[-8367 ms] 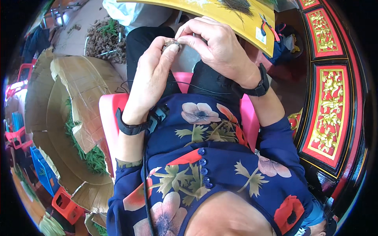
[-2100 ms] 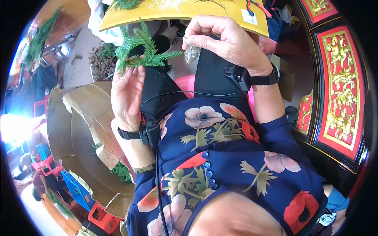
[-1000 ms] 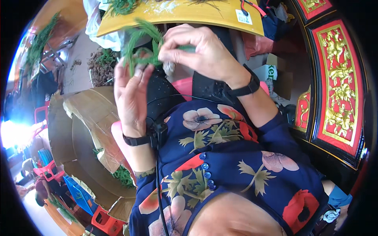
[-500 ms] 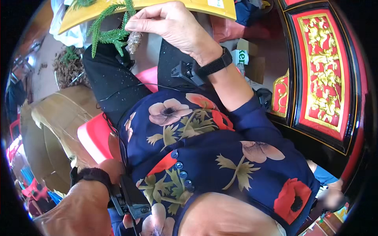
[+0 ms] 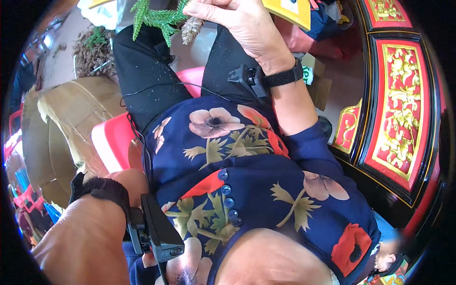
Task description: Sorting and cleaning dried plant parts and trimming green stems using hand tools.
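At the top of the head view, my right hand (image 5: 242, 23) is closed in a pinch with thumb and fingers on a green pine sprig (image 5: 159, 20). A brown pine cone (image 5: 192, 31) hangs just below the fingertips, against the sprig. My left hand (image 5: 130, 183) is low on the left beside my body, near a pink plastic stool (image 5: 107, 145). Its fingers are hidden. Both wrists wear black straps with small black devices.
A cardboard box (image 5: 50, 142) stands at the left, and a pile of brown pieces (image 5: 92, 59) lies beyond it. A yellow board (image 5: 287, 12) and white plastic bag (image 5: 107, 16) are ahead. At the right rises a red-and-gold carved panel (image 5: 398, 109); a person (image 5: 385, 259) is at lower right.
The view has shifted, so the board has mostly left the top edge. My right hand, with the sprig, appears higher and further right. The left forearm shows more fully, its hand slightly higher.
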Motion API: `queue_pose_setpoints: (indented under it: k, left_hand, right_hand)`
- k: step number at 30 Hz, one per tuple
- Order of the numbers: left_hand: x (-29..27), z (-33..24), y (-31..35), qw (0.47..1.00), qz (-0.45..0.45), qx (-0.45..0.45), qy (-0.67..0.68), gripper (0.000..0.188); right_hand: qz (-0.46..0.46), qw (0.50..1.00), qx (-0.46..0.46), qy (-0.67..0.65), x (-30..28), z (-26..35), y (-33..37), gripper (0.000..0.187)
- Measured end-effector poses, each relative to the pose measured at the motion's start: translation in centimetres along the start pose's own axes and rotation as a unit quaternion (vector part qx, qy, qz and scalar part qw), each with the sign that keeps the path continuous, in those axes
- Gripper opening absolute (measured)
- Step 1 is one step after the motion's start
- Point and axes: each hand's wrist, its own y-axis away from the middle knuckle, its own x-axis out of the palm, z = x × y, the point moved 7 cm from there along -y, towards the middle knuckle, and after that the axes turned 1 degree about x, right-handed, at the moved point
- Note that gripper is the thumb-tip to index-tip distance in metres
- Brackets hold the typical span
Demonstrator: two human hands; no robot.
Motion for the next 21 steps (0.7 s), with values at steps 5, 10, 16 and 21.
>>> queue_pose_setpoints:
  k: [5, 10, 16, 21]
  left_hand:
    - [-0.5, -1.9, 0.5, 1.0, -0.012, 0.013, -0.008, 0.037]
    - [0.2, -1.8, 0.5, 0.999, -0.032, 0.03, -0.024, 0.039]
    - [1.3, -1.9, 0.6, 0.997, -0.054, 0.043, -0.038, 0.041]
    - [1.1, -2.8, -0.2, 0.997, -0.054, 0.046, -0.042, 0.043]
  right_hand:
    - [0.001, 1.0, 0.0, 0.014, 0.0, -0.2, 0.2, 0.017]
    - [0.014, 0.999, 0.0, 0.029, 0.8, -0.1, 0.3, 0.017]
    - [-0.016, 0.999, -0.005, 0.038, -0.3, 0.2, 0.3, 0.017]
    - [0.003, 1.0, -0.007, 0.017, -0.1, 0.1, 0.0, 0.016]
